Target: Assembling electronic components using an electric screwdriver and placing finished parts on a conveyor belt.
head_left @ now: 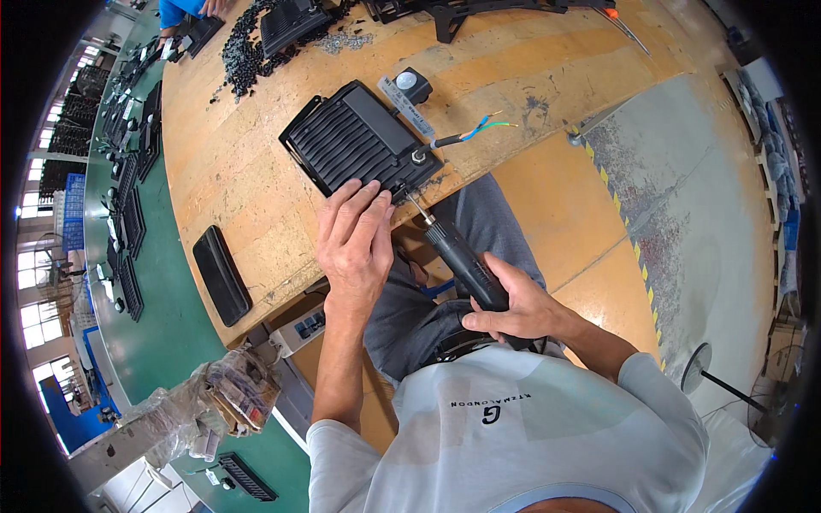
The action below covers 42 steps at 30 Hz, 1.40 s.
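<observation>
A black finned floodlight housing (355, 128) lies on the wooden table, its ribbed back facing up. A cable with blue and green wire ends (479, 130) sticks out of its right side, and a sensor with a white dome (407, 81) sits at its far right edge. My left hand (355, 235) rests its outstretched fingers on the housing's near edge. In my right hand (517, 303) is a black electric screwdriver (462, 261), its fingers wrapped round the body. The bit reaches the housing's near right corner; whether it sits in a screw is too small to tell.
A black phone (221, 275) lies near the table's left edge. Heaped black small parts (244, 51) and black brackets (445, 17) are at the far side, beside an orange-handled screwdriver (629, 30). Another person's hand (212, 8) shows far left. A green conveyor (162, 342) runs along the left.
</observation>
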### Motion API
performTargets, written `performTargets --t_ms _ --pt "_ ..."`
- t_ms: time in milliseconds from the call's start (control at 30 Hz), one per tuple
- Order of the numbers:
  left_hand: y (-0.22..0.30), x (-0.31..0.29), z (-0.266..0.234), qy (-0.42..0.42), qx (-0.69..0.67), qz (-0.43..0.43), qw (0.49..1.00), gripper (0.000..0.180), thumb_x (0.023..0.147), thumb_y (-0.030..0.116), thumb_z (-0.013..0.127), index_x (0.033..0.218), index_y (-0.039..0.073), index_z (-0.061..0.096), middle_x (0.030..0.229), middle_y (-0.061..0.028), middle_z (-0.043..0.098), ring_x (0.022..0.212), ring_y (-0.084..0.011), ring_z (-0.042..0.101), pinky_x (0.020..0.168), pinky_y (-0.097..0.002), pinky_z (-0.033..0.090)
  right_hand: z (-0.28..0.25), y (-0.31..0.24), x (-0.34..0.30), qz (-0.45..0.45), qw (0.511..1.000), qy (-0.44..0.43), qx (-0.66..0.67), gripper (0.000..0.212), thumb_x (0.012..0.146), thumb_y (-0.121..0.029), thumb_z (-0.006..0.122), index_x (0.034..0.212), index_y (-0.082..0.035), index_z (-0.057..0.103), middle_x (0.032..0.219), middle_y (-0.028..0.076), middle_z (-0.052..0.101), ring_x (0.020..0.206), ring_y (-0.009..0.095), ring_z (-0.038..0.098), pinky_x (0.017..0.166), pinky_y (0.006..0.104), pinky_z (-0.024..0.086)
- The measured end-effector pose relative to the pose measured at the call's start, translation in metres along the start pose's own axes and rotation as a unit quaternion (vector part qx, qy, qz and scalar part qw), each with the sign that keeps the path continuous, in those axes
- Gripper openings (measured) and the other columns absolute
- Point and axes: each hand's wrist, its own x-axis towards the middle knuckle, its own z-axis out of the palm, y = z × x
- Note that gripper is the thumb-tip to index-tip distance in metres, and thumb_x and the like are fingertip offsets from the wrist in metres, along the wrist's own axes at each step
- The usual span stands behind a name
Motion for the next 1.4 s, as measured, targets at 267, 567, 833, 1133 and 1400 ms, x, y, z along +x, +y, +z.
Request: performTargets --t_ms 267,567,833,1133,1400 --pt "-0.006 0.000 -0.001 -0.017 -0.031 -0.013 0.999 0.018 0.081 -0.005 0.073 0.098 -0.002 0.075 0.107 -0.0147 0.075 0.117 -0.0332 0.066 0.100 -0.0422 0.052 -0.001 -0.014 0.001 0.042 0.997 -0.019 0.061 0.061 0.089 -0.010 0.075 0.136 -0.001 0.036 0.080 0.004 0.055 0.055 0.012 0.059 0.048 0.0270 0.049" --pt "-0.012 -0.003 -0.002 -0.043 -0.025 -0.021 0.999 0.023 0.083 -0.004 0.073 0.106 0.001 0.076 0.114 -0.0136 0.074 0.120 -0.0299 0.066 0.103 -0.0430 0.050 -0.013 -0.026 0.000 0.080 0.989 -0.040 0.117 0.068 0.086 -0.009 0.074 0.142 0.000 0.037 0.081 0.006 0.057 0.052 0.015 0.061 0.045 0.0289 0.048" --pt "-0.012 0.000 -0.002 -0.035 -0.021 -0.026 0.999 0.021 0.082 0.000 0.076 0.103 0.004 0.078 0.109 -0.0116 0.076 0.117 -0.0269 0.068 0.101 -0.0440 0.053 -0.012 -0.038 0.002 0.107 0.989 -0.042 0.097 0.067 0.087 -0.007 0.072 0.143 0.001 0.035 0.079 0.007 0.057 0.050 0.014 0.060 0.044 0.0290 0.047" --pt "-0.015 -0.001 -0.002 -0.047 -0.029 -0.031 0.998 0.023 0.082 0.000 0.075 0.104 0.006 0.078 0.110 -0.0108 0.076 0.117 -0.0271 0.068 0.102 -0.0442 0.052 -0.012 -0.053 0.006 0.120 0.989 -0.052 0.069 0.052 0.092 -0.013 0.070 0.131 0.000 0.037 0.076 0.004 0.054 0.051 0.012 0.057 0.046 0.0283 0.046" --pt "-0.011 0.007 -0.006 -0.060 -0.031 -0.037 0.997 0.022 0.084 -0.002 0.073 0.106 0.003 0.077 0.113 -0.0131 0.074 0.121 -0.0287 0.065 0.106 -0.0446 0.050 -0.015 -0.052 0.007 0.113 0.992 -0.032 -0.053 0.060 0.090 -0.016 0.072 0.136 -0.002 0.036 0.075 0.006 0.058 0.053 0.015 0.060 0.049 0.0311 0.048"
